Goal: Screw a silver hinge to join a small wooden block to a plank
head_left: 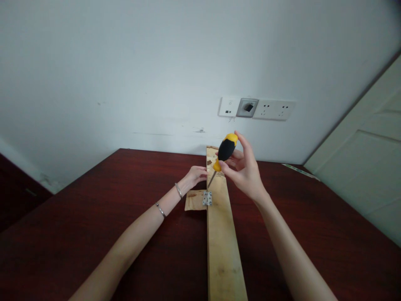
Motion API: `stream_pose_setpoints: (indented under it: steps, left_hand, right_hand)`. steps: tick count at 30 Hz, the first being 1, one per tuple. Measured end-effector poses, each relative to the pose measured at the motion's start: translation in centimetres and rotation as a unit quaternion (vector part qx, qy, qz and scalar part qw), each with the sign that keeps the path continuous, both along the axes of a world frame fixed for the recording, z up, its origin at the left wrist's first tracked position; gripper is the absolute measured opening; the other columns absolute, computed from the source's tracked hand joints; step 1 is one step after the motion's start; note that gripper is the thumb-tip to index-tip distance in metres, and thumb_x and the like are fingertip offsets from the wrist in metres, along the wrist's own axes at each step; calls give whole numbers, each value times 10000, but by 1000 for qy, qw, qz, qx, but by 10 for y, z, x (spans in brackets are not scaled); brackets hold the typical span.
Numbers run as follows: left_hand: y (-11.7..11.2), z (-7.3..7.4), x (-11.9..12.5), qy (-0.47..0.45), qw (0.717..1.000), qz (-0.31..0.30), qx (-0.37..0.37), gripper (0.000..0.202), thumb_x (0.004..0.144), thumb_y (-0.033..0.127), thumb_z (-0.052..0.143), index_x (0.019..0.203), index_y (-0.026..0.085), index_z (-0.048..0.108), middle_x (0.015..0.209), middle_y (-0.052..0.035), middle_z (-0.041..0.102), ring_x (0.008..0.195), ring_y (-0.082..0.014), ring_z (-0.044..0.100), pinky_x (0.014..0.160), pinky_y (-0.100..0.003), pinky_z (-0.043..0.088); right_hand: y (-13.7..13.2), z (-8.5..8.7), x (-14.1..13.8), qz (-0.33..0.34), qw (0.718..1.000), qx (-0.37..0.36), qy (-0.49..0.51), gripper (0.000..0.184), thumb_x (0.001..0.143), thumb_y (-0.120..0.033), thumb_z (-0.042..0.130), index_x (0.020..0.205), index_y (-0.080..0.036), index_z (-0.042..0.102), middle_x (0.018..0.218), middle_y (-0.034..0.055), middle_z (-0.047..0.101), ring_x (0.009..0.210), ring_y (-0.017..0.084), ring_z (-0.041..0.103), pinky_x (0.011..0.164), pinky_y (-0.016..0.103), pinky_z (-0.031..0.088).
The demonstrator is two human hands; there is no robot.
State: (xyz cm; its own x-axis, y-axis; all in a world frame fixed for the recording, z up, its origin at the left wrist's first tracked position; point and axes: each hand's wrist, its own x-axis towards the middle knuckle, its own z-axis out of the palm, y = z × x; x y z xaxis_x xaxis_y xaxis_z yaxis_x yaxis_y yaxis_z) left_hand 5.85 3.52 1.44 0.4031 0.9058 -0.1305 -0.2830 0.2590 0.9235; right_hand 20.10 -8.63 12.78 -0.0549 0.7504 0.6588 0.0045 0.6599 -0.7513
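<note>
My right hand holds a screwdriver with a black and yellow handle, fingers around the grip and the shaft slanting down to the left. Its tip is close to a metal hinge; whether it touches anything I cannot tell. The hinge joins a long wooden plank to a small piece of wood that sticks out to the left. My left hand grips the plank's left edge just beyond the hinge, its fingertips partly hidden. Two bracelets circle that wrist and forearm.
The plank lies lengthwise on a dark red wooden table, its far end near the white wall. Wall sockets with a black plug sit above it. A pale panelled door stands at the right, by a thin strip on the table.
</note>
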Motion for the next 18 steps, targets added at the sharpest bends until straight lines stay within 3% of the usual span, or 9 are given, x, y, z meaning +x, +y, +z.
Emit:
stream_pose_setpoints:
  steps: [8,18]
  left_hand:
    - [6,-10,1,-12,1000,-1,-6,90,572,-3,699,631,60,677,678,-83,676,607,-140,612,678,-297,514]
    - [21,-29,1,-36,999,-20,17,160,608,89,757,756,65,700,764,-109,691,681,-154,630,676,-278,507]
  right_hand:
    - [9,-13,-6,0,1000,-10,-22,820,743,-216,712,1453,-320,315,1041,24,680,848,169,644,819,350,554]
    - [9,-17,-10,-10,998,1,-63,788,767,-226,686,1460,-304,319,1027,32,670,893,187,646,845,364,547]
